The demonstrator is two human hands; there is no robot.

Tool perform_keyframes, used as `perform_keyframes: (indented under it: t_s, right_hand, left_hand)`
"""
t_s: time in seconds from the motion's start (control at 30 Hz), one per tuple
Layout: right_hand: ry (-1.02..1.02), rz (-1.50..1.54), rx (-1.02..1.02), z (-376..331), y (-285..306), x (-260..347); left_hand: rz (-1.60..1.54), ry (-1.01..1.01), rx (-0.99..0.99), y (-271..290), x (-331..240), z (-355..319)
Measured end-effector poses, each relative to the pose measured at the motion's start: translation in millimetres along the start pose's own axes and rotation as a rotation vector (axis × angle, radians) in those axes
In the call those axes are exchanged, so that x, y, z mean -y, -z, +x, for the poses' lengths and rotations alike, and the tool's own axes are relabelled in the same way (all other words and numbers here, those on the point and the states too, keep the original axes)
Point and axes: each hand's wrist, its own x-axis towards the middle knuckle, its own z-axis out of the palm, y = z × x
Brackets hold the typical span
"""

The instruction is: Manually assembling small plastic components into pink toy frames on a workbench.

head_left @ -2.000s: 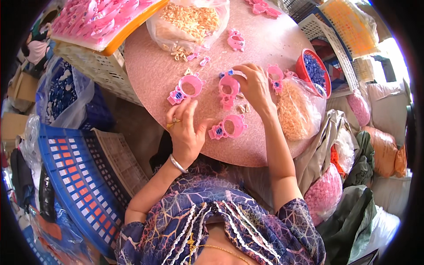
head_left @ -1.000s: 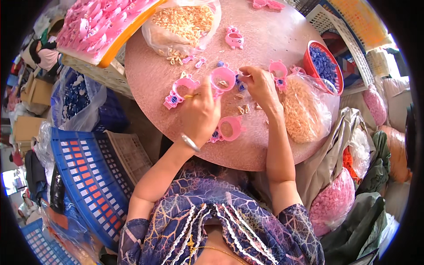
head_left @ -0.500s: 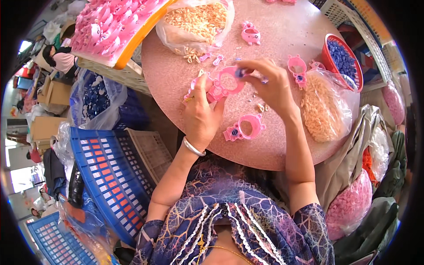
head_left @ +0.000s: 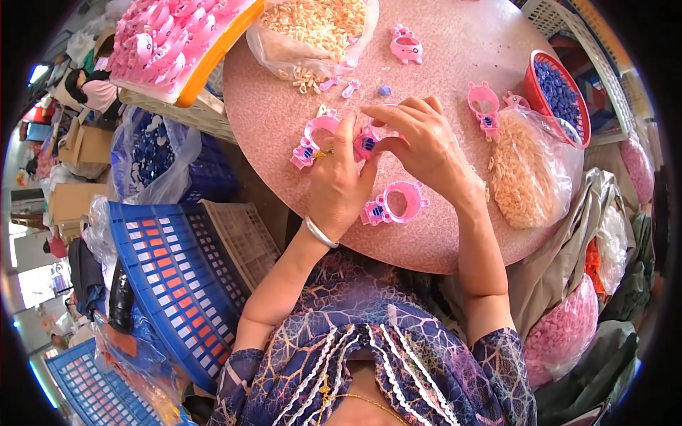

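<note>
My left hand (head_left: 335,188) and my right hand (head_left: 431,148) meet over a pink animal-shaped plastic frame (head_left: 364,136), whose lower part carries a small dark blue insert (head_left: 368,144). The left fingers grip the frame from the left; my right thumb presses close to the insert, with the right fingers arched over the ring. Much of this frame is hidden by the hands. A similar ring frame with a blue insert (head_left: 307,152) lies beside my left fingers. Closer to me rests another frame (head_left: 388,211), also with an insert. A loose blue piece (head_left: 384,91) sits beyond my hands.
Bags of cream-coloured pieces stand at the table's back left (head_left: 312,32) and right (head_left: 522,170). A red basket (head_left: 529,85) holds blue pieces. Further pink frames lie at the right (head_left: 489,117) and back (head_left: 406,50). A tray of pink parts (head_left: 177,42) and a blue crate (head_left: 170,277) flank the left.
My right hand has brought a blue piece onto the held frame, and its fingers now close over it. My left hand has shifted slightly right, uncovering the frame lying beside it.
</note>
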Motion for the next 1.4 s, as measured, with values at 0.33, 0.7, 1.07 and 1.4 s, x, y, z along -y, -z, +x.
perform_keyframes:
  t_s: [0.33, 0.7, 1.07, 1.4]
  right_hand:
    - [-0.222, 0.152, -0.085, 2.6, -0.7, 6.9]
    - [-0.276, 0.057, -0.228, 2.6, 1.1, 9.6]
    - [-0.098, -0.099, -0.125, 3.5, 0.6, 19.7]
    - [-0.19, 0.009, -0.262, 9.9, 14.5, 13.8]
  left_hand:
    - [0.044, -0.027, -0.026, -1.4, 0.2, -2.5]
    - [0.013, 0.036, -0.136, -5.2, -2.4, -0.3]
    - [0.044, -0.042, -0.089, -3.8, -0.1, -9.3]
    - [-0.018, -0.076, -0.135, -8.2, -1.6, 2.8]
